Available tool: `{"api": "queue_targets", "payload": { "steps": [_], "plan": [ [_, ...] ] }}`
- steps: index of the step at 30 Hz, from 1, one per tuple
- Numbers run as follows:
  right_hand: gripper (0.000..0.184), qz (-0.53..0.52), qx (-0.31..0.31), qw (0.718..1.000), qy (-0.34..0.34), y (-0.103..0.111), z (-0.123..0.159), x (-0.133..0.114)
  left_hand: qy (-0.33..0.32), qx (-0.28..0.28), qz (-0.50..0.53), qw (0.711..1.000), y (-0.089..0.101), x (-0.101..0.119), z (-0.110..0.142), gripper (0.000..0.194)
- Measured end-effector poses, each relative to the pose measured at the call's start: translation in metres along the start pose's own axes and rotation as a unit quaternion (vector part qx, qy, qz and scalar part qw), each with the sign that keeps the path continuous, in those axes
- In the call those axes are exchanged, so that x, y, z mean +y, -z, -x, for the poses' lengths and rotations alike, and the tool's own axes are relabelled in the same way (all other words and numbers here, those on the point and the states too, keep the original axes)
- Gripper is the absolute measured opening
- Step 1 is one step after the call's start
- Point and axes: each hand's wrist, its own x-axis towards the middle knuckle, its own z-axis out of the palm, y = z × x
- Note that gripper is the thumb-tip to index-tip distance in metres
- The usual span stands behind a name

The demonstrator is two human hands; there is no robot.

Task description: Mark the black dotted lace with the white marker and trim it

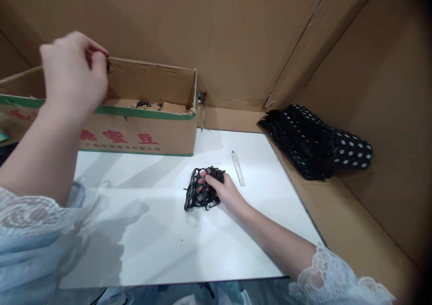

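Note:
My right hand (224,189) rests on the white board (162,233), its fingers hooked into a small black mesh piece with round holes (199,192). My left hand (72,71) is raised in front of the open cardboard box (151,129), fingers pinched together at the box's back rim; whatever they pinch is too small to make out. A few small black rings (145,104) lie inside the box. A thin clear stick (238,168) lies on the board just right of my right hand.
A pile of black fabric with white dots (317,141) lies on the brown ledge at the right. Cardboard walls enclose the back and right side. The board's front edge is near my body.

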Motion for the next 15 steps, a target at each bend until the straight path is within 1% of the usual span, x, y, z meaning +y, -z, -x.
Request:
{"api": "queue_targets", "payload": {
  "steps": [2, 3, 4, 6, 7, 8, 9, 10, 11, 12, 13, 15],
  "plan": [
    [0.023, 0.0, 0.01, 1.0, 0.005, 0.0, 0.001, 0.0, -0.039, -0.033, -0.099, 0.994, -0.006, -0.002, -0.002, 0.029],
    [0.022, -0.001, 0.013, 1.0, 0.008, 0.0, 0.001, 0.0, -0.061, -0.035, -0.125, 0.99, -0.006, 0.0, 0.002, 0.029],
    [0.021, -0.001, 0.017, 1.0, 0.011, 0.0, 0.001, 0.0, -0.079, -0.025, -0.124, 0.989, -0.004, 0.006, 0.011, 0.03],
    [0.02, 0.0, 0.021, 1.0, 0.016, -0.001, 0.002, 0.001, -0.124, 0.014, -0.108, 0.986, 0.0, 0.024, 0.04, 0.03],
    [0.02, 0.003, 0.02, 1.0, 0.02, -0.001, 0.002, 0.002, -0.137, -0.005, -0.094, 0.986, 0.002, 0.036, 0.059, 0.029],
    [0.02, 0.009, 0.019, 0.999, 0.028, -0.001, 0.002, 0.002, -0.145, -0.075, -0.074, 0.984, 0.003, 0.048, 0.08, 0.03],
    [0.019, 0.016, 0.016, 0.999, 0.042, 0.0, 0.001, 0.003, -0.15, -0.173, -0.047, 0.972, 0.002, 0.06, 0.102, 0.031],
    [0.018, 0.026, 0.009, 0.998, 0.06, 0.0, 0.001, 0.003, -0.157, -0.29, -0.032, 0.943, -0.001, 0.07, 0.123, 0.032],
    [0.016, 0.035, 0.001, 0.996, 0.08, 0.001, 0.001, 0.004, -0.163, -0.399, -0.023, 0.902, -0.004, 0.078, 0.141, 0.037],
    [0.014, 0.042, -0.006, 0.994, 0.1, 0.001, 0.001, 0.004, -0.161, -0.458, 0.008, 0.874, -0.009, 0.084, 0.156, 0.038],
    [0.012, 0.046, -0.011, 0.992, 0.118, 0.002, 0.002, 0.004, -0.146, -0.504, 0.056, 0.85, -0.014, 0.087, 0.167, 0.036],
    [0.009, 0.036, -0.018, 0.99, 0.134, 0.002, 0.002, 0.005, -0.087, -0.557, 0.19, 0.804, -0.024, 0.087, 0.176, 0.031]
  ]
}}
